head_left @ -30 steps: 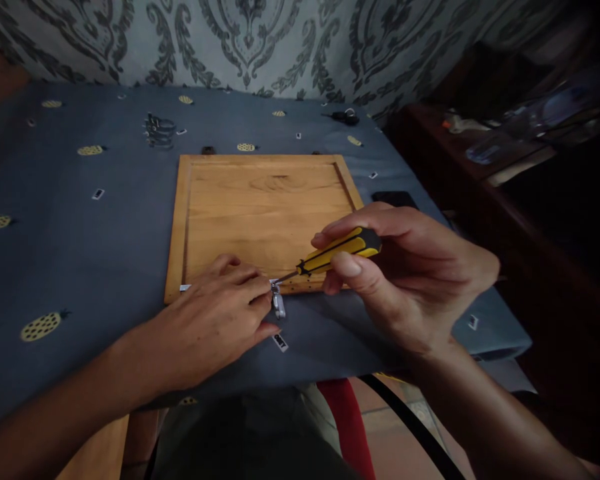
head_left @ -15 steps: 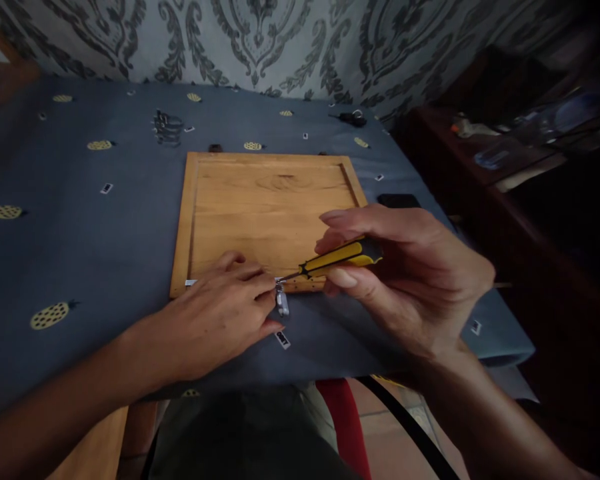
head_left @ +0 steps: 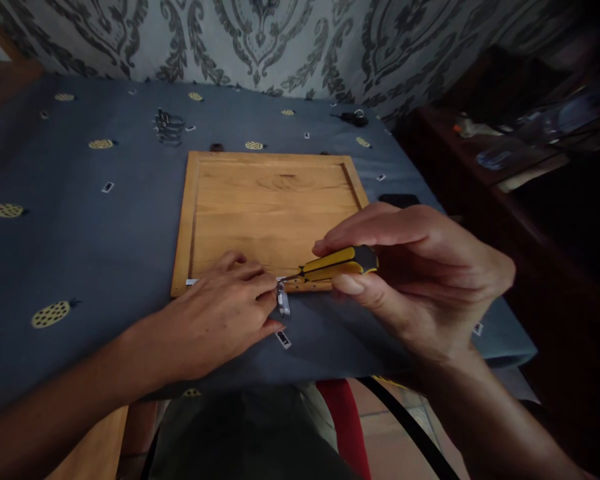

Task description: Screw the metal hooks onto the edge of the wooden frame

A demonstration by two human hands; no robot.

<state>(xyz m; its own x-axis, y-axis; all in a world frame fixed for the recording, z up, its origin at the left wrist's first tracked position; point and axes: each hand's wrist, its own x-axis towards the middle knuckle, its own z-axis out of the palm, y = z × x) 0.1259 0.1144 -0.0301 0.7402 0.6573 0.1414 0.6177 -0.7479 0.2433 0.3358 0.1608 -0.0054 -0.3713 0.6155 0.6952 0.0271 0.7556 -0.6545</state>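
Observation:
A yellow-and-black screwdriver (head_left: 337, 263) is pinched between the thumb and fingers of my right hand (head_left: 430, 287). Its thin shaft slants left and down, and the tip meets a small silver metal fitting (head_left: 283, 300), hinge-like, at the near edge of a framed wooden panel (head_left: 270, 207). My left hand (head_left: 225, 307) lies over that same edge, its fingers curled and holding the fitting, partly covering it. Whether a screw sits under the tip is too small to tell. Several small dark holes show along the edge right of the fitting.
The panel lies on a blue tablecloth (head_left: 100, 247) with yellow pineapples. Small dark metal pieces (head_left: 169, 127) lie behind it at the left, and a black item with a ring (head_left: 353, 118) at the right. A dark flat object (head_left: 399, 200) is beside the panel. Patterned wall behind.
My right hand's fingers have shifted along the screwdriver handle, which looks turned, and the hand has moved slightly right. The tip stays at the fitting. My left hand stays put.

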